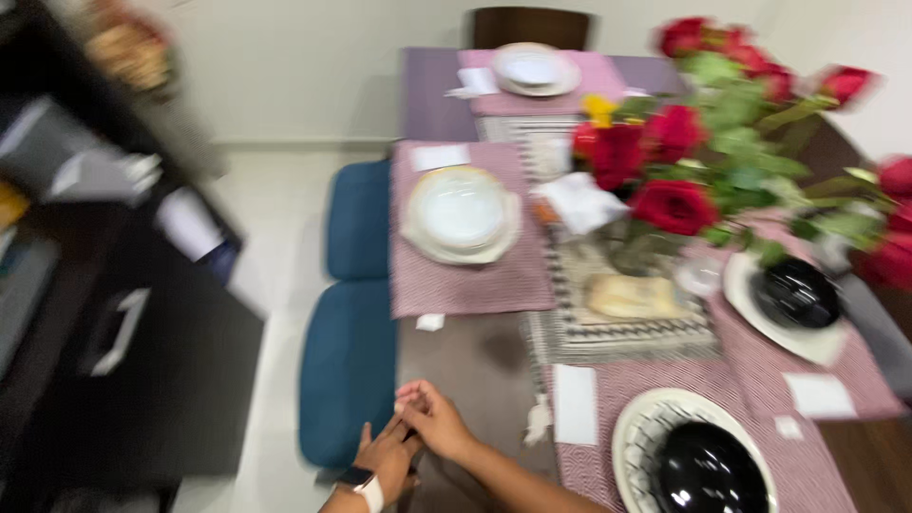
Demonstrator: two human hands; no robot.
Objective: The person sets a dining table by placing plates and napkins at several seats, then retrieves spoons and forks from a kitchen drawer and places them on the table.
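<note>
Head view, hands: the left hand, with a watch on its wrist, and the right hand are together at the near edge of the desk; the fingers touch each other and hold nothing that I can see.
Head view, desk near the hands: bare brown surface; a small white napkin lies just beside, on a red placemat.
Head view, near plate: a white plate carries a black bowl.
Head view, middle: a vase with red roses stands on a striped runner.
Head view, left side: a white plate set on another placemat; two blue chairs are beside the desk.
Sharpness: blurred picture, small details cannot be told.
</note>
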